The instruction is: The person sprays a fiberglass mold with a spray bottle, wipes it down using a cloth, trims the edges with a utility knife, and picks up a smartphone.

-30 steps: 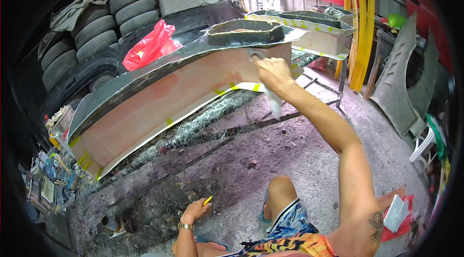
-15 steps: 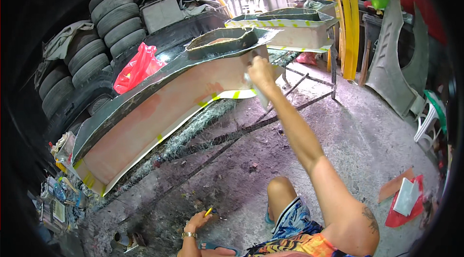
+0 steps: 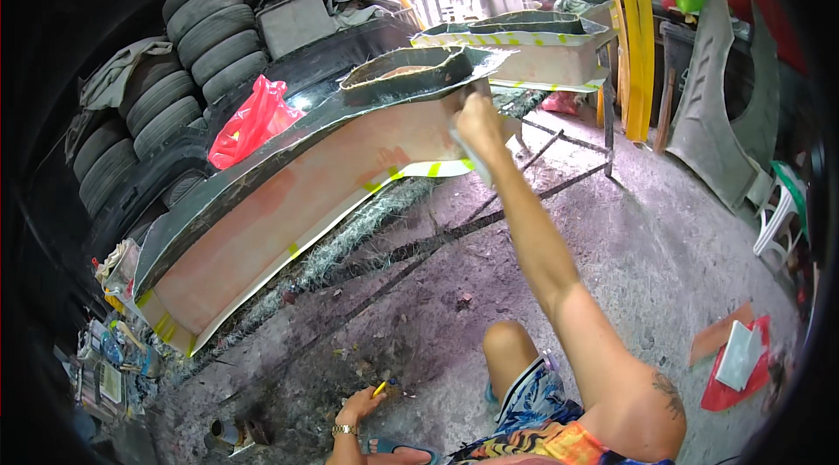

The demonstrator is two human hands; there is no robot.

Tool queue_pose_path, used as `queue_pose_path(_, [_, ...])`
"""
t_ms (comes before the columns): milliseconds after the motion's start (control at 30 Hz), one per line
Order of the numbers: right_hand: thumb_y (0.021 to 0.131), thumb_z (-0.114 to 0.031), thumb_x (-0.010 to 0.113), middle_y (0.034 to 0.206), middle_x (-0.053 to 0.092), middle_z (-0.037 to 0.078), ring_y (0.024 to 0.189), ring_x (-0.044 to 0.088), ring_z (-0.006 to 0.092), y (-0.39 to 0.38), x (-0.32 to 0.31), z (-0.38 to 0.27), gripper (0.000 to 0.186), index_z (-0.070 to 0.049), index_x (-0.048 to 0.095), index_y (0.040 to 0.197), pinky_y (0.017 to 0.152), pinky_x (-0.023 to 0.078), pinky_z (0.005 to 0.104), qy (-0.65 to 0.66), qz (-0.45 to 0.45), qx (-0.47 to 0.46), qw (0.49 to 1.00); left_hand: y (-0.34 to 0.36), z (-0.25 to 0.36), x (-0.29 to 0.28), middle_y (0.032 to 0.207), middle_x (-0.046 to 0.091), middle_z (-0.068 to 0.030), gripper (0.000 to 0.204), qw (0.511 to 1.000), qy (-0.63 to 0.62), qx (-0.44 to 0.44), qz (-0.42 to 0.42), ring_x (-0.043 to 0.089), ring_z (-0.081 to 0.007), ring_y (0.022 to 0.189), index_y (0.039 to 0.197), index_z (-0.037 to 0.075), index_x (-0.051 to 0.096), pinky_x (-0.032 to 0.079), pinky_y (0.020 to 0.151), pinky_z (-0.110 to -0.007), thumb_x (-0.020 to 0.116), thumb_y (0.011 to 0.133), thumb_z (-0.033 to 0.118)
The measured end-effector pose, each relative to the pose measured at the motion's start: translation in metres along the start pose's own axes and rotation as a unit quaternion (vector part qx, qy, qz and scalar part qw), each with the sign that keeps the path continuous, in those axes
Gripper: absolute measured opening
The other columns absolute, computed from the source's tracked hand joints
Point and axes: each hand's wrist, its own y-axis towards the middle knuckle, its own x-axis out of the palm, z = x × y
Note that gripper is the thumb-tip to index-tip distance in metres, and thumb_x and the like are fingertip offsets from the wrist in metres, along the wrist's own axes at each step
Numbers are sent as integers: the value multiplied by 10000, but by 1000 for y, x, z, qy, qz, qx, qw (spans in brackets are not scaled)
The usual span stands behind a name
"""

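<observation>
My right hand reaches out to the far right end of a long fiberglass panel, closed against its pinkish-beige side face. A pale flat strip sticks out below the fist along my wrist; its exact kind is unclear. The panel has a dark, rough-edged upper flange, reddish smears on its side and yellow-green tape pieces along the lower white rim. Low down near my knee, my left hand is closed around a slim yellow-handled tool, away from the panel.
A dark metal frame with frayed fibers supports the panel. A second similar part stands behind. Stacked tires and a red plastic bag are at left. At right are grey fenders, a white chair and yellow strips.
My right hand has moved slightly right and down along the panel's end, with the pale strip in it. My left hand stays nearly in place, still around the yellow tool.
</observation>
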Motion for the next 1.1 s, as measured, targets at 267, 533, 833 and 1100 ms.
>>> queue_pose_path(267, [869,-187,547,804,681,173,729,676,368,-92,-18,-33,327,-121,563,1188,653,533,503,-46,-79,-242,966,8,29,-10,1023,659,-241,533,998,-55,1,-31,620,-416,973,1170,10,572,471,800,-480,492,952,490])
queue_pose_path(533, [867,-128,536,745,671,133,638,691,242,-32,-38,-3,336,-119,589,1199,554,557,375,-319,-13,-394,862,-15,20,-14,981,667,-226,518,1000,-25,8,1,625,-412,956,1086,20,589,471,791,-486,487,947,508])
queue_pose_path(833, [833,-115,547,749,713,112,700,718,221,-33,45,-82,154,-78,693,863,595,563,343,-320,-48,-411,852,-18,10,-11,1005,667,-244,492,998,-45,25,35,622,-427,967,1198,48,568,475,825,-499,488,953,467])
queue_pose_path(1100, [814,-139,536,705,666,142,677,684,296,-44,-54,-3,144,-51,579,920,603,538,408,-257,-11,-328,909,-44,84,-64,894,696,-162,248,946,-218,171,167,671,-323,824,1036,10,658,512,735,-369,656,889,210])
